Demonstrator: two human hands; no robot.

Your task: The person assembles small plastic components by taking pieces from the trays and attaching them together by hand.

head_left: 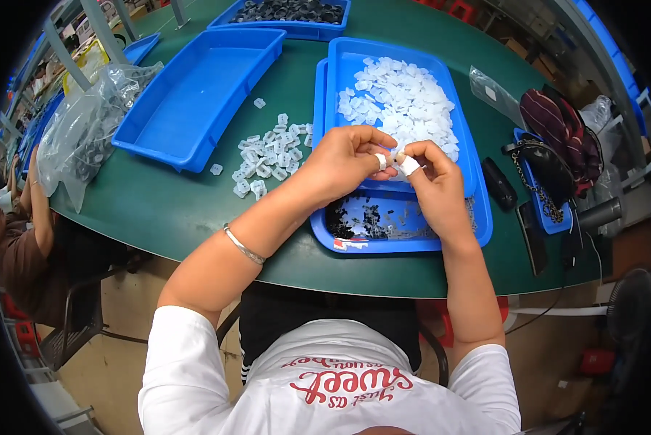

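Note:
My left hand (351, 161) and my right hand (435, 177) meet over the near edge of the upper blue tray (332, 94). Both are closed in a pinch on one small whitish part between the fingertips, mostly hidden by them. White tape wraps a digit on each hand. Many small white plastic pieces (405, 94) fill the upper tray. Beneath it, a lower blue tray (405, 246) holds small black parts (351, 217) and small clear or greyish parts. Left of my hands, a loose pile of white plastic pieces (271, 152) lies on the green table (173, 217).
An empty blue tray (202, 94) lies left, beside a clear plastic bag (86, 123). Behind is a tray of dark parts (289, 11). At right are a black cylindrical object (498, 183), a chained purse (543, 167) and a phone (532, 235). Another person (28, 246) sits far left.

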